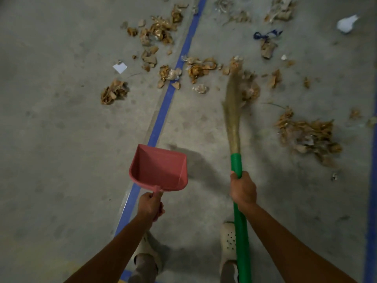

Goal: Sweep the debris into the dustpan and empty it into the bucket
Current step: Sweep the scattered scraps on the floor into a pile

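Green plastic fills the curled fingers of the right hand [242, 190], which wrap fully round the broom [236, 162] handle a little below where the straw bristles [232, 111] begin. The right forearm reaches forward from the lower right corner, and the handle runs back past the right shoe [228, 240]. Ahead of the hand, the bristles stretch away, and their blurred tip meets the debris [195, 68] on the concrete floor [61, 139]. The left hand [151, 203] has its fingers and thumb closed round the short handle of the pink dustpan [159, 170], whose open mouth points away from the person. It sits over a blue tape line [163, 111], just left of the broom. Brown crumpled scraps lie scattered well ahead of both hands, on both sides of the line, with a larger heap [306, 133] right of the bristles. A white paper scrap [120, 68] lies further left.
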The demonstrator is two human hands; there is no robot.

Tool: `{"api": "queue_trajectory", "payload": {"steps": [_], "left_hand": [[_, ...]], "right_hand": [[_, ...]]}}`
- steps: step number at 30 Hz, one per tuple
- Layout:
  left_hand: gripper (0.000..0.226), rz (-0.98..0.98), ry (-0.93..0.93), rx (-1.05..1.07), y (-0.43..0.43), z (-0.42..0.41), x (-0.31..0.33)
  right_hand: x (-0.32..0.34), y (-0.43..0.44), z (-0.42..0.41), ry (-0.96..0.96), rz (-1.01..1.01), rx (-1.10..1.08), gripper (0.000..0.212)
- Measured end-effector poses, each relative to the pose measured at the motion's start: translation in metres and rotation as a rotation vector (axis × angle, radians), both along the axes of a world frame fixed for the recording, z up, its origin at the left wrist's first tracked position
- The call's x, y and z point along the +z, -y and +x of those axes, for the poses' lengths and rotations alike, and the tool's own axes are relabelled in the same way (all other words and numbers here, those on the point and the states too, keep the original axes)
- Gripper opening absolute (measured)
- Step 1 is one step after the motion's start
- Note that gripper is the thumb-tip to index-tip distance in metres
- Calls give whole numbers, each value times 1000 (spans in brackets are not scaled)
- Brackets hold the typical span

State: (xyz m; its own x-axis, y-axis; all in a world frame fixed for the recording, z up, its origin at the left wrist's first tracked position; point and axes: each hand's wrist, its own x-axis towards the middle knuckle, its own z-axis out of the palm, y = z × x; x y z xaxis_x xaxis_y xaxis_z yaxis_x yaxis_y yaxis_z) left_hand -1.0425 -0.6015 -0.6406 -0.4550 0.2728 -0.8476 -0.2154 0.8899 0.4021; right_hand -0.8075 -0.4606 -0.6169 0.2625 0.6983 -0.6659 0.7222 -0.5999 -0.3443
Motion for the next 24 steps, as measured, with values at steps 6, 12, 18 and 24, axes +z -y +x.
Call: {"api": "queue_trajectory", "payload": {"steps": [6,12,18,24], "left_hand": [[48,-11,-14,-47,-8,39,-8],[44,7,-17,-125,-23,77,-14],[46,34,7,-154,-37,115,-15],[46,34,43,-200,-51,152,-10]], "right_hand": [[-27,12,38,21,-299,129,40],[-47,-2,113,33,-252,-89,38],[-35,-21,189,37,-170,-297,45],[-9,5,206,28,-11,-220,36]]}}
